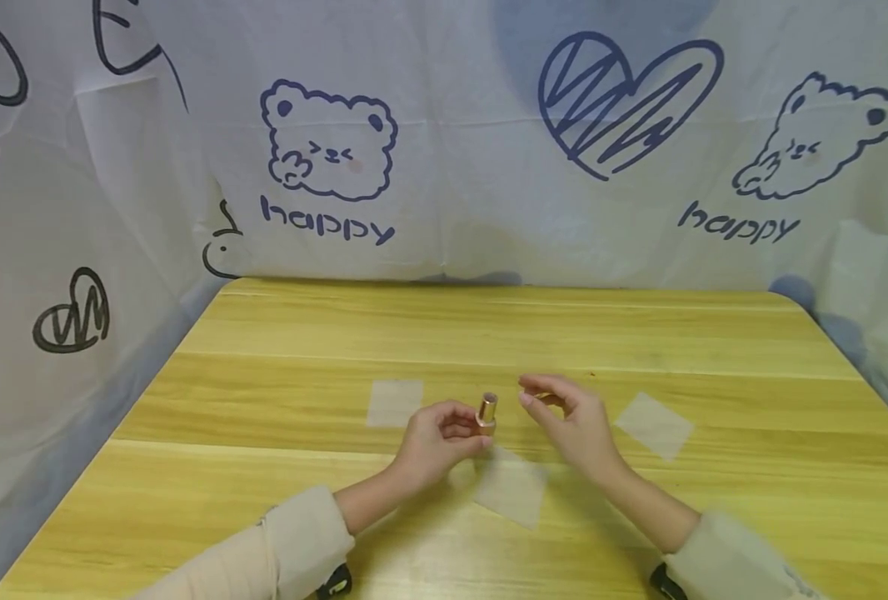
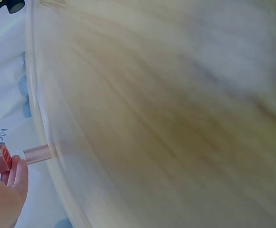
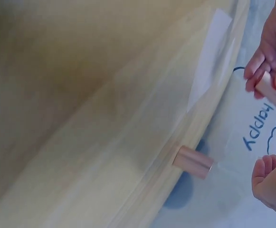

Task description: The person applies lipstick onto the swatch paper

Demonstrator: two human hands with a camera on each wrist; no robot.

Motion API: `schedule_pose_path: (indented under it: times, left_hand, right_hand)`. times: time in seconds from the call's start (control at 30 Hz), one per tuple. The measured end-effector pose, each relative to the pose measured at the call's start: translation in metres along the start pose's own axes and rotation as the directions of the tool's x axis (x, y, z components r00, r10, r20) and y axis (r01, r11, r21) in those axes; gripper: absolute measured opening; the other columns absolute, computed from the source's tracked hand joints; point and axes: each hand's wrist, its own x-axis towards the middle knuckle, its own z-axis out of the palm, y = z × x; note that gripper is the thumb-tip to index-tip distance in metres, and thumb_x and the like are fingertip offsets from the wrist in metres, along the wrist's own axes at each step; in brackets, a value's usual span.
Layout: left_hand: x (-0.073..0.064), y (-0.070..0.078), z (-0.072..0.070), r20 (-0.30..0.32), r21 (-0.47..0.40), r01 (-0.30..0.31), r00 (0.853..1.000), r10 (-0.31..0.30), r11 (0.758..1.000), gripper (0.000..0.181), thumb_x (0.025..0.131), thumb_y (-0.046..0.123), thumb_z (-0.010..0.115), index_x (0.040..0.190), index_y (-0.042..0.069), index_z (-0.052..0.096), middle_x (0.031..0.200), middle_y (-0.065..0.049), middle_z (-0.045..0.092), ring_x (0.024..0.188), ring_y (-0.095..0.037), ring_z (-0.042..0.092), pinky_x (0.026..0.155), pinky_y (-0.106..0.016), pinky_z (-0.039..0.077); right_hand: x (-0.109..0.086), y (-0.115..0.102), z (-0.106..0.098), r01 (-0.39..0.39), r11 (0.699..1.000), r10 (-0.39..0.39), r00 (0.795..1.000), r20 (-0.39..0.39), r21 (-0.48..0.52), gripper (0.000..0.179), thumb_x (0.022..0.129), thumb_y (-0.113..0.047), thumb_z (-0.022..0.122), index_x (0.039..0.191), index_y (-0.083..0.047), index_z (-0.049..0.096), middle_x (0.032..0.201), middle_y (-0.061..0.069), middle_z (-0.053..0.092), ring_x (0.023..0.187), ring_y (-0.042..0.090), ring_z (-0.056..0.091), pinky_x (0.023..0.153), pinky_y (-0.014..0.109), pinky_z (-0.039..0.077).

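Note:
My left hand [image 1: 432,442] holds an uncapped lipstick [image 1: 487,412] upright between thumb and fingers, its narrow gold tube pointing up. The lipstick's red-marked bottom end shows in the left wrist view. To the right and apart from it is my right hand [image 1: 575,421], with nothing in it; thumb and forefinger are bent towards each other with a small gap. A rose-gold cylinder like a lipstick cap [image 3: 193,162] stands on the table beyond the hands in both wrist views. It is not distinct in the head view.
Three pale, thin squares lie on the wooden table [image 1: 324,333]: a left square [image 1: 395,403], a right square [image 1: 655,426] and a near square [image 1: 511,492] just below the hands. Behind the table hangs a white cloth [image 1: 474,208] with drawn bears and hearts.

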Motion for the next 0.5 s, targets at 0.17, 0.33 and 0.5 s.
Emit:
schedule_pose_path:
  times: [0.17, 0.33, 0.5]
  left_hand:
    - [0.000, 0.000, 0.003, -0.009, -0.008, -0.016, 1.000, 0.016, 1.000, 0.021, 0.087, -0.013, 0.075, 0.105, -0.019, 0.064, 0.103, -0.032, 0.072, 0.093, -0.040, 0.074, 0.081, -0.025, 0.062]
    - [0.000, -0.001, 0.006, -0.005, -0.023, -0.032, 0.999, 0.032, 0.999, 0.022, 0.088, -0.013, 0.075, 0.106, -0.019, 0.064, 0.103, -0.031, 0.071, 0.095, -0.041, 0.074, 0.082, -0.026, 0.062]
    - [0.000, -0.003, 0.009, 0.019, -0.051, -0.044, 0.999, 0.045, 0.998, 0.020, 0.089, -0.014, 0.074, 0.105, -0.020, 0.062, 0.104, -0.033, 0.070, 0.097, -0.044, 0.073, 0.082, -0.027, 0.062]
  right_hand:
    - [-0.005, -0.002, 0.006, 0.017, 1.000, -0.017, 1.000, 0.019, 0.021, 0.023, 0.093, 0.011, 0.068, 0.114, 0.016, 0.069, 0.112, 0.031, 0.071, 0.095, -0.001, 0.063, 0.085, 0.017, 0.055]
    - [-0.008, -0.006, 0.012, -0.011, 1.000, 0.010, 0.999, 0.034, 0.018, 0.025, 0.091, 0.009, 0.071, 0.115, 0.014, 0.070, 0.112, 0.026, 0.073, 0.097, 0.006, 0.066, 0.088, 0.023, 0.057]
    - [-0.008, -0.008, 0.019, -0.027, 0.999, 0.027, 0.999, 0.040, 0.022, 0.024, 0.089, 0.009, 0.075, 0.113, 0.013, 0.072, 0.107, 0.023, 0.075, 0.095, 0.005, 0.066, 0.088, 0.023, 0.057]
